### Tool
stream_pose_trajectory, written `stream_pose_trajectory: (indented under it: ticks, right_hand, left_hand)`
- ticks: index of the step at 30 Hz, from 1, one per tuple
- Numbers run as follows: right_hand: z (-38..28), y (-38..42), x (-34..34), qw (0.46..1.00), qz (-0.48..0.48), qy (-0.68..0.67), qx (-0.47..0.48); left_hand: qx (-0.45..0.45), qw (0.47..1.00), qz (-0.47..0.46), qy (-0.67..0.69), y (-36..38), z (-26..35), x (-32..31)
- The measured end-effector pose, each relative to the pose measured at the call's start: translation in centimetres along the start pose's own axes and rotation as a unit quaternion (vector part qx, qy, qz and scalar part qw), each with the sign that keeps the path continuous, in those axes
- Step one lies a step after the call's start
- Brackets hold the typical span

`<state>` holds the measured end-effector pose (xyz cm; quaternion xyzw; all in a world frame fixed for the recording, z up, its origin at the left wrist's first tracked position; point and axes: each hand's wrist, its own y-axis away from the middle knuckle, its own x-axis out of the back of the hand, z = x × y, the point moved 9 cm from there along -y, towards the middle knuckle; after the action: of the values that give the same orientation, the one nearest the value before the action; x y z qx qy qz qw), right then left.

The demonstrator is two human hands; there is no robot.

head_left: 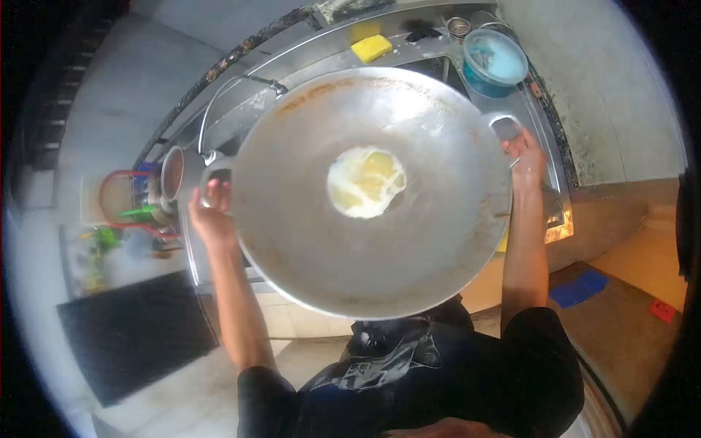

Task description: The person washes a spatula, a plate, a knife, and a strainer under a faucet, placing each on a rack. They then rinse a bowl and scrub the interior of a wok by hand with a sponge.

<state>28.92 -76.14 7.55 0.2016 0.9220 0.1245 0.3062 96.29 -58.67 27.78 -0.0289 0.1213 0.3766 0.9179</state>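
A large metal wok [307, 248] with two loop handles fills the middle of the view, held in front of my body. My left hand [213, 215] is closed around its left handle, and my right hand [529, 159] grips the handle on the right. At the bottom of the wok sits a small pool of yellowish liquid with white foam [354, 182]. Brown stains mark the inside near the rim. The wok hides much of the counter and sink behind it.
A yellow sponge [372, 48] lies on the metal counter's back ledge. A clear tub with bluish liquid [495, 62] stands at the back right. The faucet [212, 155] and a pot [173, 174] are left of the wok. A black mat [135, 336] lies on the floor.
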Motion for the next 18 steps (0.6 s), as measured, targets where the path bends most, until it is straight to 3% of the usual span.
stream_pose_trajectory:
  ticks: [1, 3, 7, 18]
  right_hand:
    - [-1.7, 0.4, -1.5, 1.0, 0.0, 0.011, 0.016]
    - [-3.4, 0.5, -3.3, 0.999, -0.006, 0.027, 0.034]
    - [-4.2, -1.0, -3.8, 0.998, 0.001, 0.034, 0.046]
    - [-2.3, -4.7, -3.4, 0.998, 0.001, 0.046, 0.048]
  left_hand:
    - [0.002, 1.0, 0.01, 0.005, 0.7, -1.6, 0.3]
    - [0.126, 0.987, -0.002, 0.095, 2.0, -6.7, -0.3]
    - [0.195, 0.962, 0.035, 0.191, 3.7, -12.6, -1.5]
    - [0.214, 0.952, 0.118, 0.186, 3.3, -18.6, -1.7]
